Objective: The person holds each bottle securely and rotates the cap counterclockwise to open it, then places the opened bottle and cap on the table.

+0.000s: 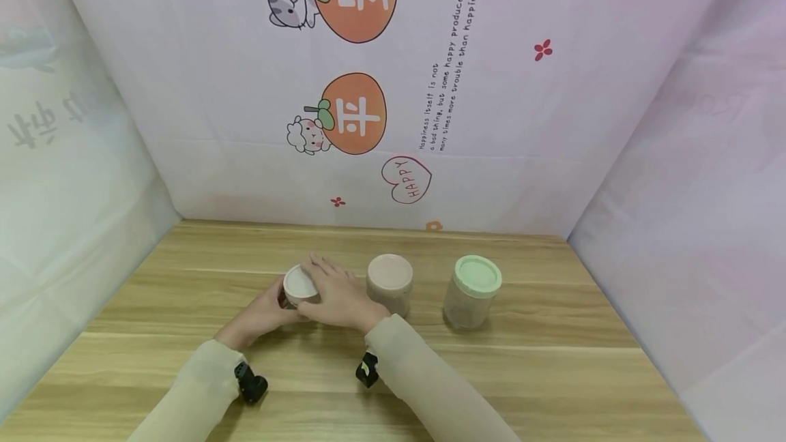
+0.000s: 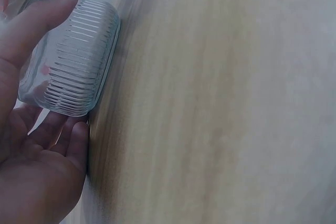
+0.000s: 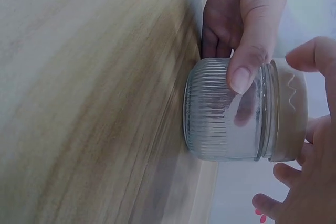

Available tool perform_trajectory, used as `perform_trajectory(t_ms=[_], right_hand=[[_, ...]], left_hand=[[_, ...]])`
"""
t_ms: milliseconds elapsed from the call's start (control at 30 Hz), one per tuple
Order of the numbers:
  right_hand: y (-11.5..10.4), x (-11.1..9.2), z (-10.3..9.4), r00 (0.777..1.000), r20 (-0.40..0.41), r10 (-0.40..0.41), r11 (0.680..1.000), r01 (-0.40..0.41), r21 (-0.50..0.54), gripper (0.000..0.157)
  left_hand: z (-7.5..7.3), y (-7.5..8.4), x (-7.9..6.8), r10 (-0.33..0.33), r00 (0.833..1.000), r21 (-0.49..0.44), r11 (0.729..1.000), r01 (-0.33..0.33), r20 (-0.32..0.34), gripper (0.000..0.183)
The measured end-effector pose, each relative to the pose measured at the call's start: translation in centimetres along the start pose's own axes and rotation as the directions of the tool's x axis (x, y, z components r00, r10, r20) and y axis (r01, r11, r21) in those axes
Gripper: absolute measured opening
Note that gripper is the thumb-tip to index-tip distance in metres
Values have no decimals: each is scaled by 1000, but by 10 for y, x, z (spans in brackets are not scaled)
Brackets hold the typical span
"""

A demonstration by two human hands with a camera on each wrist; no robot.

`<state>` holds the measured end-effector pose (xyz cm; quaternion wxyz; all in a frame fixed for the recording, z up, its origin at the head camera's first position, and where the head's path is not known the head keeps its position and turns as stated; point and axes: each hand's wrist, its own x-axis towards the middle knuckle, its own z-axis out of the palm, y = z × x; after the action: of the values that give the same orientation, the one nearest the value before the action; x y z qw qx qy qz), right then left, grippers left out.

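A small ribbed glass jar point(image 3: 210, 129) stands upright on the wooden table, topped by a white or cream lid point(image 1: 299, 281). My left hand point(image 1: 264, 314) grips the jar's clear body, thumb on the near side and fingers behind it. Over the lid lies my right hand point(image 1: 344, 297), its thumb and fingers curled round the lid's rim, as the right wrist view shows. Through the glass, the left fingers show behind the jar. Just right of the right hand is a jar with a pinkish-beige lid point(image 1: 390, 271).
Farther right on the wooden table point(image 1: 540, 374) stands another clear jar with a light green lid point(image 1: 478, 276). Printed white cloth point(image 1: 491, 183) hangs behind the table, with more cloth at both sides. A small black device point(image 1: 250, 383) is strapped at the left sleeve cuff.
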<state>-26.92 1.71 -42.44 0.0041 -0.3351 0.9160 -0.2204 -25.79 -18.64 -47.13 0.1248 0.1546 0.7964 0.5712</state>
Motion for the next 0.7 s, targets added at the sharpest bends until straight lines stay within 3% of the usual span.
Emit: perform_trajectory(t_ms=[200,500,700], right_hand=[[0,0,5,999,-24,23,999,-24,-29,80],[-6,1,11,987,-141,79,984,-99,-145,87],[-8,1,8,974,-206,97,978,-131,-160,85]], left_hand=[[-1,1,-2,-24,1000,-12,1000,24,11,99],[-1,-1,-1,-58,998,-18,998,57,-22,97],[-2,-3,1,-71,997,9,997,72,-25,98]])
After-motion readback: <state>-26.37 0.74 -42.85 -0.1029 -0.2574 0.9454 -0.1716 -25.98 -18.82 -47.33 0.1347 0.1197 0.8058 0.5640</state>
